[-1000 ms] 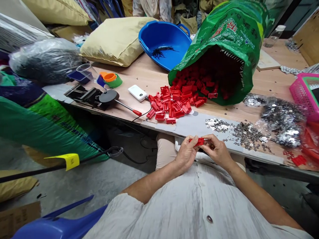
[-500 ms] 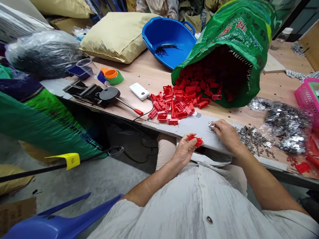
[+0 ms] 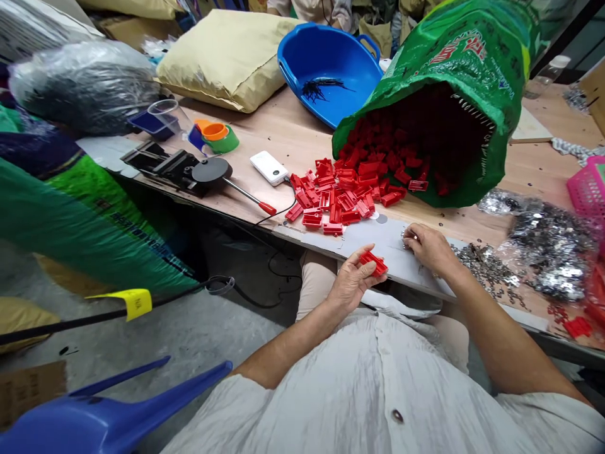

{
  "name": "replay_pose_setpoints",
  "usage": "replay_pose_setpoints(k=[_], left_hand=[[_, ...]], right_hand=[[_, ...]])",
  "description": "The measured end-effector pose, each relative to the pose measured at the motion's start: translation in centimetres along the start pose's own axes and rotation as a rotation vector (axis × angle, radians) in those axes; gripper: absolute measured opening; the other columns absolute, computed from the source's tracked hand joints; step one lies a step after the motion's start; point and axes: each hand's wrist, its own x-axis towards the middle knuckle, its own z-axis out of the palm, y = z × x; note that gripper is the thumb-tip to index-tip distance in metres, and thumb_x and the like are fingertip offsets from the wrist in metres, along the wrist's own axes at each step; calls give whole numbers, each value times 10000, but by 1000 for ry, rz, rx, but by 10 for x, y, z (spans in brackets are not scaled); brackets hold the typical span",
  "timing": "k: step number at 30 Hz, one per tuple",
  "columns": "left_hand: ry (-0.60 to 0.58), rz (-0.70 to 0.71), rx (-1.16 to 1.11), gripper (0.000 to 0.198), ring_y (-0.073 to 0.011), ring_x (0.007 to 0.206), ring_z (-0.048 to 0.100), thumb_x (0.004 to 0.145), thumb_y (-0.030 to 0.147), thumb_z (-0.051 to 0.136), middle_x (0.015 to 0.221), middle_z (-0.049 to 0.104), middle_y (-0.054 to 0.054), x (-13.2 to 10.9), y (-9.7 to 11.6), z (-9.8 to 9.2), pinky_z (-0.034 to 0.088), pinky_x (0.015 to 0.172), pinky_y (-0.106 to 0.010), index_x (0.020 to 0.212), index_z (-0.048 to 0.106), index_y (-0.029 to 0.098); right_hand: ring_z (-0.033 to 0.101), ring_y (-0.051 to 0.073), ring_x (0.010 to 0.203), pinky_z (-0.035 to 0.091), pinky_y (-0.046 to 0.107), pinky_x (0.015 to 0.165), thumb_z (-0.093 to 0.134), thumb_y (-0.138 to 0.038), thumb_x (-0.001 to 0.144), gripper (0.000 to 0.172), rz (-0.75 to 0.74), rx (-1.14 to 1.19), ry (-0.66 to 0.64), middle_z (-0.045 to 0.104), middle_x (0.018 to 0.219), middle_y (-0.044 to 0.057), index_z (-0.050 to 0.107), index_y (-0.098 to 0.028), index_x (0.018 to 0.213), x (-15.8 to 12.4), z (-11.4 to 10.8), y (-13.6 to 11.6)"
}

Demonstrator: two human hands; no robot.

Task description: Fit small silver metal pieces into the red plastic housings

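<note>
Over the table's front edge, my left hand (image 3: pixel 353 277) grips a red plastic housing (image 3: pixel 375 263) between thumb and fingers, its hollow side showing. My right hand (image 3: pixel 429 250) rests on the grey strip (image 3: pixel 390 243) with fingers pinched around small metal pieces (image 3: pixel 405 234), which show only partly at the fingertips. Right of that hand lies a heap of small metal parts (image 3: pixel 486 268). Many more red housings (image 3: pixel 331 200) spill in a pile from the mouth of a green woven sack (image 3: pixel 496 120).
A blue basin (image 3: pixel 331 63) with thin black strips stands behind the pile. To the left are a white power bank (image 3: pixel 269 168) with a cable and a black lever tool (image 3: pixel 208 171). Plastic bags of metal parts (image 3: pixel 551 246) and a pink basket (image 3: pixel 588 189) sit at right.
My left hand has tilted the red housing, so more of its hollow side shows. My right hand stays pinched at the grey strip. The view has shifted slightly.
</note>
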Motion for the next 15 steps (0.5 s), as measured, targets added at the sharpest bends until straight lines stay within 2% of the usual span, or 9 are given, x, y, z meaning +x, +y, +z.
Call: replay_pose_setpoints(k=[5,9,15], left_hand=[[2,243,180,508,-141,824,687,579,167,883,940,730,-27,1,-4,6,523,835,-285,1036,660,189],[2,299,284,410,-142,837,674,591,152,874,985,731,-41,1,-7,11,522,830,-280,933,650,174],[21,340,389,394,-146,864,666,604,161,869,976,720,-43,-1,-10,12,506,844,-267,938,661,169]], right_hand=[[563,152,705,413,288,668,610,-334,862,120,71,379,13,666,813,10,628,-216,878,-22,-2,-15],[543,148,702,418,277,636,631,-401,858,195,53,618,1,636,794,15,627,-206,864,-39,4,-34],[530,145,701,417,283,647,565,-368,903,203,42,642,35,666,873,18,661,-220,1005,-52,12,-44]])
